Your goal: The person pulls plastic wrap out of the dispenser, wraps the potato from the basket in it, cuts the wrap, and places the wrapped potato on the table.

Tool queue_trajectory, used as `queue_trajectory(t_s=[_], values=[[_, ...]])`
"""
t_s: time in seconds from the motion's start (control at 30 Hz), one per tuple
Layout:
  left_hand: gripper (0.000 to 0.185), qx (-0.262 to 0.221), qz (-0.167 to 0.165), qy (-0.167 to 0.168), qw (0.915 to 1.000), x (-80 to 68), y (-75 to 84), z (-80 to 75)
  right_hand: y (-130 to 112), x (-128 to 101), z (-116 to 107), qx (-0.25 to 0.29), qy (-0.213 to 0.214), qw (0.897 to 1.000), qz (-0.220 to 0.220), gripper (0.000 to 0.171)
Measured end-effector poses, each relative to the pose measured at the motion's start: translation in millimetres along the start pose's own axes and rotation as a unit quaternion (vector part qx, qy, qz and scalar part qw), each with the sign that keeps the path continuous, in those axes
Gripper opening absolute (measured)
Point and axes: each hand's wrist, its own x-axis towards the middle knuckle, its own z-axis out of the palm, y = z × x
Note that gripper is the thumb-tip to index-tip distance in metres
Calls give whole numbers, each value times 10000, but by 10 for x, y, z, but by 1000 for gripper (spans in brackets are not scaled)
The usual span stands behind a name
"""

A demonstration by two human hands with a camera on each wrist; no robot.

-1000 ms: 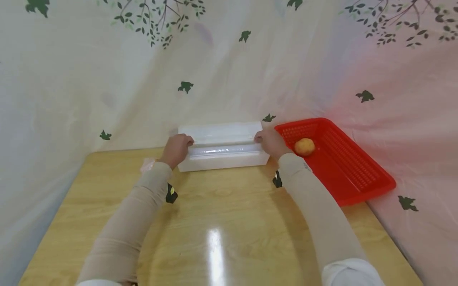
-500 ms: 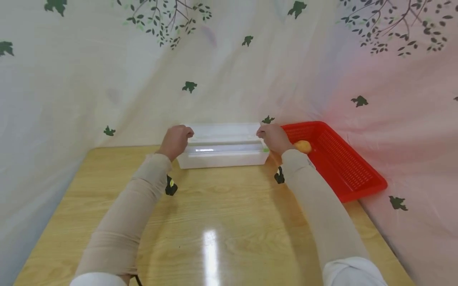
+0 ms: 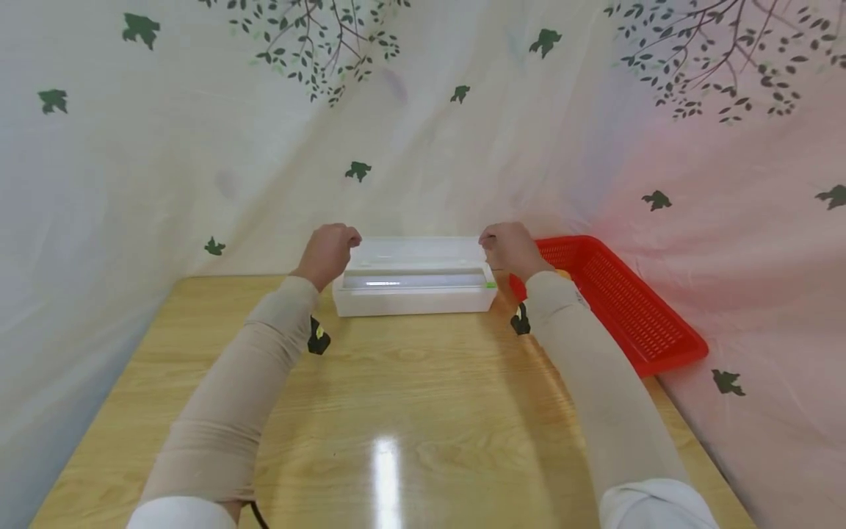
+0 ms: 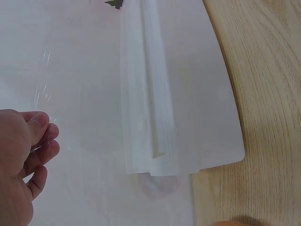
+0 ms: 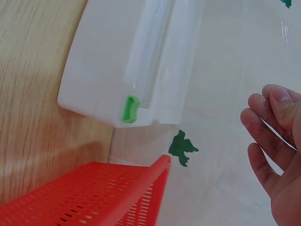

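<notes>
A white cling-film dispenser box (image 3: 413, 294) lies at the table's far edge, with a green slider (image 3: 490, 285) at its right end. My left hand (image 3: 328, 251) is above the box's left end and my right hand (image 3: 507, 248) above its right end. Each pinches a corner of the clear film (image 3: 416, 253), which stretches between them from the box. In the left wrist view the thumb and fingers of my left hand (image 4: 28, 155) close on the glinting film (image 4: 44, 61) beside the box (image 4: 188, 94). In the right wrist view my right hand (image 5: 277, 136) holds the film above the box (image 5: 108, 70) and slider (image 5: 130, 108).
A red slotted basket (image 3: 628, 308) sits at the right of the box, partly over the table's edge, with a yellow fruit (image 3: 563, 275) mostly hidden behind my right forearm. A printed curtain (image 3: 423, 132) hangs close behind. The wooden table (image 3: 410, 397) spreads toward me.
Both hands have risen from the box's ends and drawn the clear film upward. My right forearm now covers most of the yellow fruit.
</notes>
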Motion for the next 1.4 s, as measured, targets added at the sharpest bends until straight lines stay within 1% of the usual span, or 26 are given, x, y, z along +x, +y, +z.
queue_trajectory(t_s=[0.13,0.33,0.5,0.67,0.8,0.97,1.17,1.4], values=[[22,65,-48,-45,10000,3,49,-77,-41,-31,-75,43,62,10000,26,19],[24,32,-95,-116,9999,-5,124,-183,-73,-95,-157,342,46,9990,301,21],[24,18,-158,-130,9998,-1,187,-286,-89,-128,-223,287,57,9991,298,20],[25,-5,-222,-124,9997,14,257,-415,-144,-157,-356,326,75,9989,334,22],[25,78,-160,-92,9998,28,299,-523,-197,-177,-469,297,173,9991,262,22],[23,237,5,94,9997,35,337,-664,-275,-208,-602,155,298,9993,139,23],[23,190,4,149,9997,33,401,-811,-357,-258,-749,-102,374,9992,95,24],[24,236,85,217,9994,1,494,-931,-423,-337,-857,-174,543,9984,50,25]])
